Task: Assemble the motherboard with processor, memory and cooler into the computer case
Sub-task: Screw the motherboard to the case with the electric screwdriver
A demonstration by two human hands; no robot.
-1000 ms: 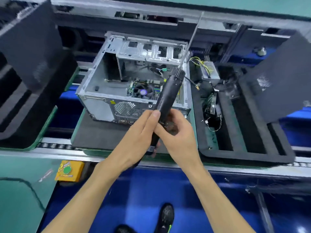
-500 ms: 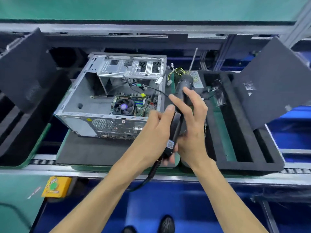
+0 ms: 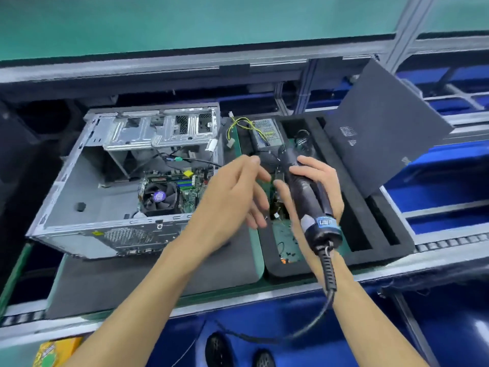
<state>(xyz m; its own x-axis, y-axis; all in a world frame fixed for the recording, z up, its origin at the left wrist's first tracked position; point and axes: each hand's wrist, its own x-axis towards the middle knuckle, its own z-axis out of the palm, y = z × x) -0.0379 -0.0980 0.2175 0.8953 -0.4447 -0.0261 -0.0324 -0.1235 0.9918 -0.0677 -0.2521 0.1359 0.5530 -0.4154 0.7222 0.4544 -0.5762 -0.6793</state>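
The left hand (image 3: 232,197) has let go of the screwdriver (image 3: 307,197) and hangs loose with spread fingers. The right hand (image 3: 320,189) grips it, tip pointing away. The computer case (image 3: 79,207) lies to the left, nearer the left hand.

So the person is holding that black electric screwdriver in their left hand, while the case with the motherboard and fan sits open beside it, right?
Not quite: the head view shows the electric screwdriver gripped in the right hand, while the left hand hovers open beside it, holding nothing. The rest stands: the computer case lies open with the motherboard and cooler fan inside.
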